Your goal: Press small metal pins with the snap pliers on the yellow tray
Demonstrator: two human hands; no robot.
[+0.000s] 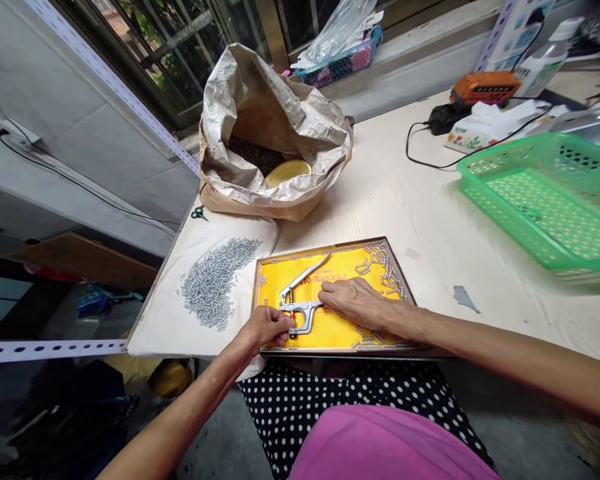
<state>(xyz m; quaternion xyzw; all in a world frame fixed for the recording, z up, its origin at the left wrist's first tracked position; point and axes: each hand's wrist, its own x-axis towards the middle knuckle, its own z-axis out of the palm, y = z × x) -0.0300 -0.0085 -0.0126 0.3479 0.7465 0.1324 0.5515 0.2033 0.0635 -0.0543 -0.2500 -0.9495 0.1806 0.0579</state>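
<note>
A shallow tray with a yellow lining [275, 270] lies at the table's near edge. On it rests a silver hand press tool [300, 297] with its long handle raised toward the back. My left hand [267, 327] is curled beside the tool's jaw, fingertips pinched at it; what they pinch is too small to name. My right hand [355, 300] lies on the tool's base handle, fingers bent over it. Several small metal pins [383, 263] are scattered along the tray's right side.
A heap of small metal pins [215, 280] sits on white cloth left of the tray. Behind it stand a crumpled paper sack [270, 120] holding dark bits and a yellow bowl, and small scissors [199, 213]. A green plastic basket [545, 200] is at right, cables beyond.
</note>
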